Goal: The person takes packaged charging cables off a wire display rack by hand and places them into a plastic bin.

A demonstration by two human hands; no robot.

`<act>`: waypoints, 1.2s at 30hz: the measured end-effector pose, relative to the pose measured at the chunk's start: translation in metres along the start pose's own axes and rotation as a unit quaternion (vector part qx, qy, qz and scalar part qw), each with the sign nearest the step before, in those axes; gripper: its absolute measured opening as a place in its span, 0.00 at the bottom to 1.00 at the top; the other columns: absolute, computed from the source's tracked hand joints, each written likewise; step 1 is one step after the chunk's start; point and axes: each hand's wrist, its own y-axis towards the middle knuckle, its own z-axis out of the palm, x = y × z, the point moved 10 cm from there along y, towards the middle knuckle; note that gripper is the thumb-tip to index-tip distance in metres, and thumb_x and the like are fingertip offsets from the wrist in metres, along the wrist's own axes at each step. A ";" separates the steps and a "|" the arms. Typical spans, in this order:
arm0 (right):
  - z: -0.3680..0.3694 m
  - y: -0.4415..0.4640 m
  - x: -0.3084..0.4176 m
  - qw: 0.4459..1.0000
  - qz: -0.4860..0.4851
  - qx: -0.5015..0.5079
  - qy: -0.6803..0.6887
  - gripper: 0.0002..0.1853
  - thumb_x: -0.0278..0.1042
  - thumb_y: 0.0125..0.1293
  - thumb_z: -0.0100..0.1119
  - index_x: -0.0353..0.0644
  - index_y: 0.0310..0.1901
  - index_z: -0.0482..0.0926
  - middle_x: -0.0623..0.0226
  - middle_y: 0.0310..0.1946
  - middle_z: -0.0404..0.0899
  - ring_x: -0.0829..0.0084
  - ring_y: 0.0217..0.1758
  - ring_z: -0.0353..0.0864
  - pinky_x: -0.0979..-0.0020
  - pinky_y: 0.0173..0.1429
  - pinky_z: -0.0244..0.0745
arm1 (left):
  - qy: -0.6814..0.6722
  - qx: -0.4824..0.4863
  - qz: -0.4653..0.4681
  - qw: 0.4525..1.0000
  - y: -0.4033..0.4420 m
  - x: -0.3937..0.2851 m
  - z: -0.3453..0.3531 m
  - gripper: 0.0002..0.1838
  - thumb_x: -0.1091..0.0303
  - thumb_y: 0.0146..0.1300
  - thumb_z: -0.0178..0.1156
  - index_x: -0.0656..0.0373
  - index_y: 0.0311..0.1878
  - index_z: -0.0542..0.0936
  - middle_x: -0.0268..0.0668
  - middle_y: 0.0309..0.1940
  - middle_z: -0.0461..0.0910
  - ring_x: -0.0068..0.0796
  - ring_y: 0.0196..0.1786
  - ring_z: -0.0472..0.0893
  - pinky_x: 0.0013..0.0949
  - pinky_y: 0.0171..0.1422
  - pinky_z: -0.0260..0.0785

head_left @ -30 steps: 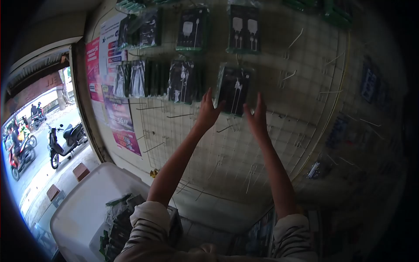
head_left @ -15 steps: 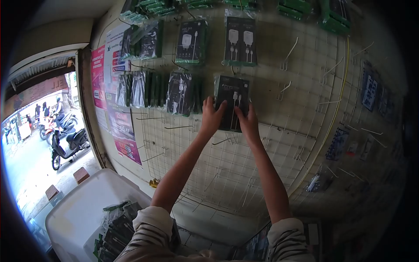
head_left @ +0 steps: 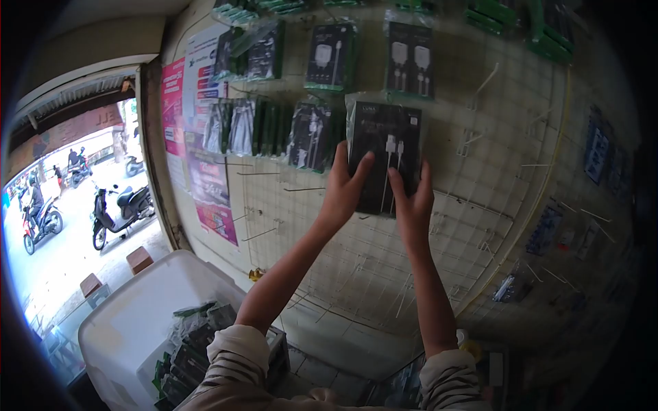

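A flat black charging cable pack (head_left: 381,129) in clear plastic, printed with white cable plugs, stands upright before the wire grid wall. On its lower left edge my left hand (head_left: 347,192) is closed, thumb across the front. My right hand (head_left: 414,202) grips the lower right edge the same way, with its thumb on the front. Just left of it hang cable packs (head_left: 310,135) in plastic. Above, a two-charger pack (head_left: 409,58) and a single-charger pack (head_left: 329,56) hang on the grid. Whether a hook passes through the held pack's top is hidden.
A wire grid (head_left: 370,288) with protruding metal hooks (head_left: 306,189) covers the wall. At lower left, a white plastic tub (head_left: 123,308) stands near heaped green-edged packs (head_left: 192,356). Posters (head_left: 212,198) flank the doorway; a parked scooter (head_left: 123,214) is outside.
The cable pack, held in both hands, has come nearer to me and looks larger. The view has shifted, moving the wall rightward. Outside, a rider on a motorbike has come into clearer view.
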 end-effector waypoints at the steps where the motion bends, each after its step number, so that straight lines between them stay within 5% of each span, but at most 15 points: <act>1: 0.008 -0.012 0.006 0.999 0.006 0.011 0.032 0.27 0.32 0.58 0.54 0.30 0.55 0.57 0.55 0.45 0.69 0.70 0.46 0.71 0.72 0.49 0.66 | 0.016 -0.005 0.010 1.000 -0.011 -0.005 -0.010 0.18 0.63 0.61 0.51 0.68 0.47 0.63 0.41 0.36 0.73 0.20 0.38 0.70 0.26 0.41 0.65; 6: 0.078 -0.109 -0.015 0.986 0.123 0.101 0.043 0.24 0.33 0.57 0.55 0.32 0.52 0.59 0.54 0.42 0.70 0.68 0.43 0.72 0.71 0.47 0.67 | 0.232 -0.133 -0.019 0.963 -0.111 0.008 -0.119 0.21 0.61 0.61 0.50 0.67 0.51 0.61 0.47 0.39 0.74 0.33 0.40 0.74 0.32 0.45 0.65; 8: 0.126 -0.157 -0.029 0.972 0.155 0.169 0.043 0.23 0.35 0.57 0.56 0.33 0.50 0.61 0.53 0.39 0.71 0.66 0.42 0.73 0.70 0.44 0.68 | 0.243 -0.151 -0.173 0.942 -0.162 0.026 -0.170 0.23 0.60 0.61 0.50 0.67 0.52 0.60 0.52 0.40 0.73 0.40 0.43 0.75 0.35 0.47 0.65; 11: 0.205 -0.246 -0.057 0.921 0.246 0.291 0.085 0.22 0.36 0.57 0.55 0.34 0.48 0.61 0.53 0.36 0.72 0.65 0.39 0.74 0.68 0.42 0.68 | 0.306 -0.211 -0.247 0.895 -0.253 0.036 -0.249 0.23 0.61 0.61 0.49 0.67 0.53 0.58 0.53 0.41 0.73 0.41 0.45 0.75 0.37 0.47 0.65; 15: 0.286 -0.347 -0.048 0.878 0.262 0.382 0.124 0.20 0.36 0.58 0.54 0.35 0.48 0.62 0.52 0.34 0.72 0.63 0.37 0.75 0.67 0.39 0.68 | 0.387 -0.259 -0.252 0.848 -0.353 0.006 -0.323 0.38 0.70 0.57 0.54 0.62 0.63 0.41 0.56 0.47 0.67 0.42 0.50 0.71 0.36 0.51 0.63; 17: 0.315 -0.397 -0.047 0.829 0.312 0.444 0.136 0.21 0.36 0.58 0.54 0.35 0.49 0.61 0.51 0.34 0.72 0.60 0.37 0.74 0.65 0.40 0.67 | 0.393 -0.281 -0.348 0.803 -0.396 -0.005 -0.355 0.46 0.74 0.52 0.57 0.60 0.64 0.33 0.56 0.50 0.63 0.45 0.52 0.69 0.36 0.53 0.61; 19: 0.340 -0.430 -0.040 0.819 0.255 0.505 0.098 0.23 0.38 0.59 0.53 0.37 0.52 0.60 0.55 0.33 0.73 0.65 0.37 0.75 0.67 0.40 0.67 | 0.462 -0.264 -0.364 0.764 -0.419 -0.020 -0.373 0.48 0.75 0.50 0.58 0.58 0.64 0.33 0.56 0.49 0.62 0.49 0.50 0.69 0.38 0.53 0.60; 23: 0.365 -0.499 -0.056 0.817 0.194 0.540 0.051 0.25 0.36 0.56 0.56 0.34 0.52 0.59 0.49 0.38 0.72 0.56 0.43 0.72 0.63 0.47 0.66 | 0.537 -0.238 -0.404 0.701 -0.463 -0.021 -0.396 0.50 0.78 0.47 0.58 0.55 0.64 0.32 0.58 0.50 0.60 0.59 0.50 0.66 0.43 0.54 0.60; 30: 0.358 -0.544 -0.071 0.695 0.237 0.679 -0.023 0.29 0.31 0.51 0.59 0.33 0.52 0.59 0.47 0.48 0.59 0.48 0.49 0.65 0.62 0.54 0.63 | 0.455 -0.216 -0.558 0.660 -0.501 0.012 -0.397 0.48 0.75 0.46 0.60 0.59 0.64 0.37 0.59 0.53 0.52 0.61 0.54 0.61 0.43 0.59 0.55; 35: 0.342 -0.503 -0.068 0.719 0.231 0.655 -0.031 0.28 0.30 0.51 0.58 0.34 0.54 0.59 0.48 0.47 0.60 0.51 0.49 0.66 0.63 0.53 0.63 | 0.561 -0.167 -0.537 0.607 -0.477 0.014 -0.391 0.48 0.64 0.46 0.63 0.67 0.62 0.41 0.58 0.54 0.50 0.60 0.57 0.55 0.46 0.61 0.52; 36: 0.335 -0.486 -0.065 0.734 0.221 0.642 -0.019 0.28 0.30 0.52 0.58 0.35 0.54 0.60 0.50 0.46 0.61 0.53 0.47 0.67 0.64 0.52 0.64 | 0.626 -0.142 -0.473 0.603 -0.450 0.005 -0.383 0.47 0.63 0.46 0.63 0.66 0.62 0.42 0.58 0.56 0.49 0.59 0.57 0.55 0.48 0.61 0.50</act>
